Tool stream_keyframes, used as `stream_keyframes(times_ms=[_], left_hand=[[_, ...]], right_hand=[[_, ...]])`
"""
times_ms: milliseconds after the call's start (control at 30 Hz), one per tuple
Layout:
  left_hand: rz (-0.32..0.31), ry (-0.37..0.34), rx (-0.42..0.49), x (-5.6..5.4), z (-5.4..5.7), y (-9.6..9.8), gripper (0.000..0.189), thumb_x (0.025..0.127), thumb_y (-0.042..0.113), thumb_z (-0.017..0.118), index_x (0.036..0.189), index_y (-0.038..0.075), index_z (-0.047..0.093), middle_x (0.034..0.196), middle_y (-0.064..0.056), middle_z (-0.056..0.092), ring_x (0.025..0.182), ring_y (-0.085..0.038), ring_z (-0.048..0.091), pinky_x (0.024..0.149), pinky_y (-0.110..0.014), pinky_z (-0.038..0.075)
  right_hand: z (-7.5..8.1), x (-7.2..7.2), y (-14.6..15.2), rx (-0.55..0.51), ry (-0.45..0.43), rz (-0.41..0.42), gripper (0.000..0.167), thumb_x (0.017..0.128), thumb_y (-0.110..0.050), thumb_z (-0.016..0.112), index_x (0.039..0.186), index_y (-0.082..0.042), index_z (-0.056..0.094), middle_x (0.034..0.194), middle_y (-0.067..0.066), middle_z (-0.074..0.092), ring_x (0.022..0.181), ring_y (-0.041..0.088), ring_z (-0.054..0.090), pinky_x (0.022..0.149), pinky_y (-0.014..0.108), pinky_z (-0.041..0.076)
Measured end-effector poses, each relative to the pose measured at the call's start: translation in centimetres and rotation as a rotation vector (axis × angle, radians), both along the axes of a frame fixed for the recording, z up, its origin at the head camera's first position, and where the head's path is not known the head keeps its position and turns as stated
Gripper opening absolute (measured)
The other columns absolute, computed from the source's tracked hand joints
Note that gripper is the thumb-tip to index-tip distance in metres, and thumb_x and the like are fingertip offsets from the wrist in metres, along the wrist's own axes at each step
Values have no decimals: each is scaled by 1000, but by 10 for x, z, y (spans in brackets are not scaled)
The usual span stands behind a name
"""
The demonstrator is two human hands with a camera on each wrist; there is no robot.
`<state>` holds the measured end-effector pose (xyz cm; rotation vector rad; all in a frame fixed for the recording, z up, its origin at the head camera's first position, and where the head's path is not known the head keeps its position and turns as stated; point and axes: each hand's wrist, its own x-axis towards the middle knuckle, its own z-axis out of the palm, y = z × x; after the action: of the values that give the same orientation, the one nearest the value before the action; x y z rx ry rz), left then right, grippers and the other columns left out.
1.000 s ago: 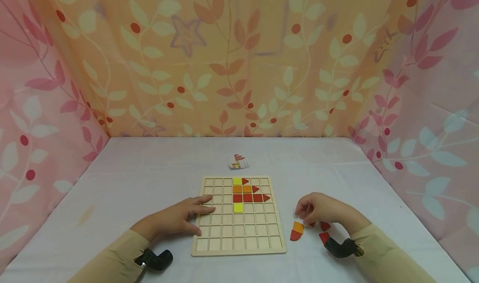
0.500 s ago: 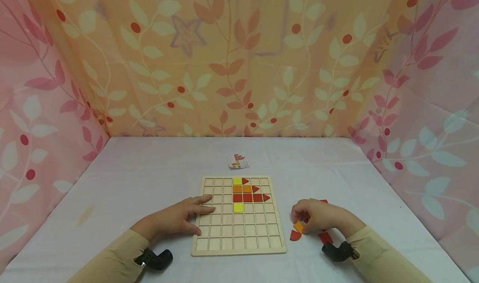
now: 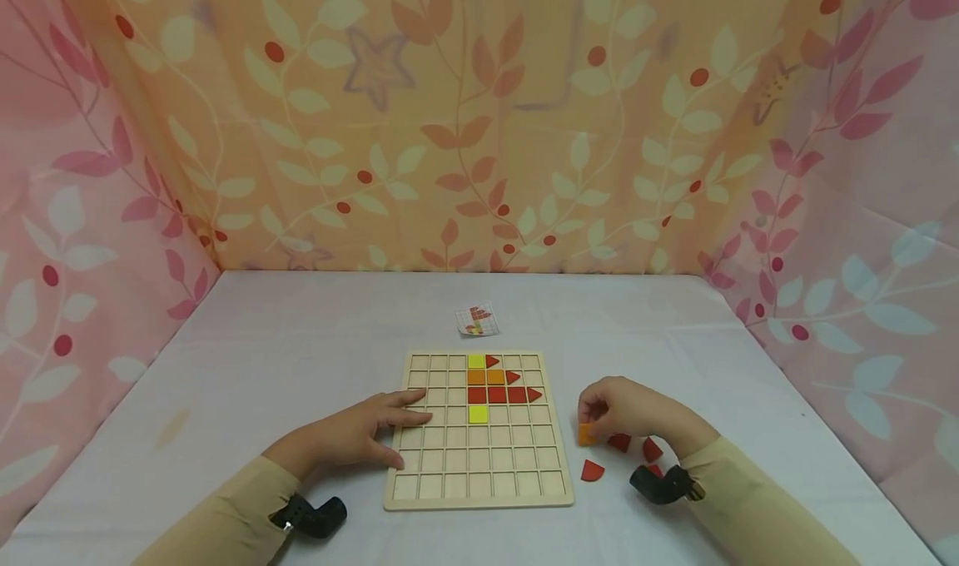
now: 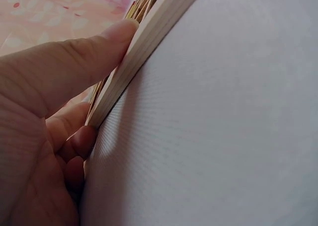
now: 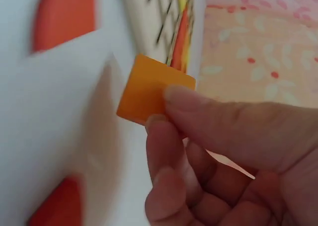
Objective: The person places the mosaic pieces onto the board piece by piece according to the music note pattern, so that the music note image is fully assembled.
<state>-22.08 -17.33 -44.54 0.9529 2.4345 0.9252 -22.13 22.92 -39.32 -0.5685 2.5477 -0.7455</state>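
Note:
A wooden grid board (image 3: 453, 462) lies on the white table. In it sit yellow squares (image 3: 477, 414), orange squares (image 3: 476, 376), red squares (image 3: 497, 395) and red triangles (image 3: 534, 394). My left hand (image 3: 358, 429) rests at the board's left edge, fingers stretched onto it; in the left wrist view the thumb (image 4: 107, 47) touches the wooden rim. To the right of the board, my right hand (image 3: 633, 412) pinches an orange square tile (image 5: 141, 89) between thumb and fingertips, above the table. Below it lies a red quarter-round tile (image 3: 592, 470).
More red tiles (image 3: 653, 449) lie under and beside the right hand, one partly hidden by the black wrist camera (image 3: 663, 484). A small printed card (image 3: 476, 320) with a coloured grid pattern lies behind the board. Patterned curtains (image 3: 524, 175) stand around the table.
The right hand has gone down to the loose tiles, taken hold of the orange square and lifted it away from the red quarter-round one. The left hand has stayed in place.

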Motion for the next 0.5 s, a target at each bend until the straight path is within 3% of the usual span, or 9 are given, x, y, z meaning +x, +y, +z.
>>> stream_keyframes(times_ms=[100,333,500], left_hand=[[-2,13,-7,0,1,0,67,72,45,71,133,28,49,151,1,22,137,-29,14,104,-56,17],[6,3,-5,1,1,0,67,71,45,72,132,29,50,150,2,22,137,-30,14,103,-57,17],[-1,16,-9,0,1,0,67,72,47,71,132,29,49,150,1,22,137,-31,15,103,-57,17]], right_hand=[[3,-6,-13,-32,4,-19,12,78,-6,69,72,-15,64,65,-3,57,61,14,51,53,29,43],[4,-15,-52,-120,6,43,10,78,-7,70,73,-14,67,66,-4,60,61,11,52,55,27,45],[1,-19,-75,-123,52,26,7,79,-9,70,74,-14,67,66,-6,57,65,12,51,60,26,44]])
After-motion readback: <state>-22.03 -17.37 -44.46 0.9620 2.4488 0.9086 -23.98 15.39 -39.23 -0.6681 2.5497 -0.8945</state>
